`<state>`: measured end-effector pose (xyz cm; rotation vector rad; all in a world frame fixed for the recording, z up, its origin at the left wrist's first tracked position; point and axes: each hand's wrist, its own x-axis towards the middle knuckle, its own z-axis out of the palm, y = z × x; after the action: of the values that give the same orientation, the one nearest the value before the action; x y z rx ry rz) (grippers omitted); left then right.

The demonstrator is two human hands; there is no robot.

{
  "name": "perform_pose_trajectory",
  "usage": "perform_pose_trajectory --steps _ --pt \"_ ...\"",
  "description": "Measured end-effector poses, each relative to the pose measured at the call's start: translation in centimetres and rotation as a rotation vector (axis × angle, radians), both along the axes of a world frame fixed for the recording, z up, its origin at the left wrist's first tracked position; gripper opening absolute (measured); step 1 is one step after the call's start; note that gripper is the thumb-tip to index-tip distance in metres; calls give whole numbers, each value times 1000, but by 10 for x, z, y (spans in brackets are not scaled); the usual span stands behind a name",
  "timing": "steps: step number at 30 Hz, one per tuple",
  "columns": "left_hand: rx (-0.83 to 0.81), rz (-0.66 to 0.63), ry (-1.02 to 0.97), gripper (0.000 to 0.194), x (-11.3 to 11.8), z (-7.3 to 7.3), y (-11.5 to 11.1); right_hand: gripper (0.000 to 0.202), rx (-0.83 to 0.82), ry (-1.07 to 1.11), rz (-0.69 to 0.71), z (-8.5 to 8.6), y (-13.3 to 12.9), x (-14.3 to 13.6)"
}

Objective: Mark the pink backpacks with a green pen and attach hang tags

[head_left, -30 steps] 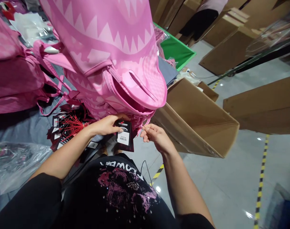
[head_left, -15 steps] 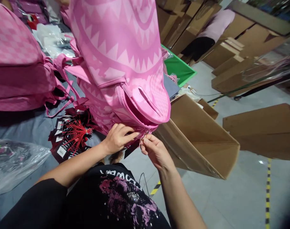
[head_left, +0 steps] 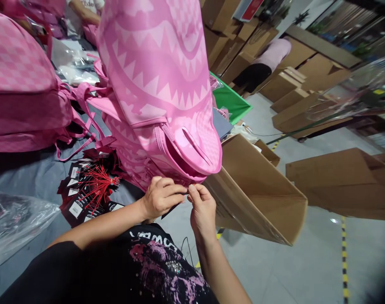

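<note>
A pink backpack (head_left: 161,80) with a toothed shark-mouth print stands before me, its lower pocket gaping toward me. At that pocket's near edge, my left hand (head_left: 162,196) is closed, with a black hang tag (head_left: 171,209) mostly hidden under its fingers. My right hand (head_left: 202,205) meets it there, thumb and forefinger pinched on the tag's thin red string, of which little shows. Left of the backpack, a fanned bunch of black hang tags (head_left: 75,209) with red strings (head_left: 99,181) lies on the grey cloth.
Another pink backpack (head_left: 21,84) stands at the left. Clear plastic bags (head_left: 18,223) lie on the table (head_left: 9,173). An open carton (head_left: 258,194) and a green bin (head_left: 232,99) are at the right. One co-worker (head_left: 265,63) bends by stacked cartons; another person's arm (head_left: 85,12) shows at the top.
My hands have drawn closer together at the pocket edge, and the tag and red string are now more covered. The view has shifted slightly; the backpack stays in place.
</note>
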<state>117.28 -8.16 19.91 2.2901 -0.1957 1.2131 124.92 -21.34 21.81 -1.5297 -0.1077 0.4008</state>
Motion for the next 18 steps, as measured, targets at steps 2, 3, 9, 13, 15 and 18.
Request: perform_pose_trajectory --steps 2,3,9,13,15,18 --pt "-96 -77 35 21 0 -3 -1 34 -11 -18 -8 -2 0 0" --pt "-199 -105 83 21 0 -6 -1 33 -10 -24 -5 -2 0 0" --pt "-364 -36 386 18 8 -18 -2 26 -86 -194 37 -7 1 0" --pt "-378 -35 448 13 8 -16 -3 24 -163 -332 25 -9 1 -1" --pt "-410 -45 500 13 7 -13 -3 24 -198 -410 26 -8 2 -1" --pt "-427 -32 609 15 8 -8 -4 24 -237 -507 42 -7 1 -1"
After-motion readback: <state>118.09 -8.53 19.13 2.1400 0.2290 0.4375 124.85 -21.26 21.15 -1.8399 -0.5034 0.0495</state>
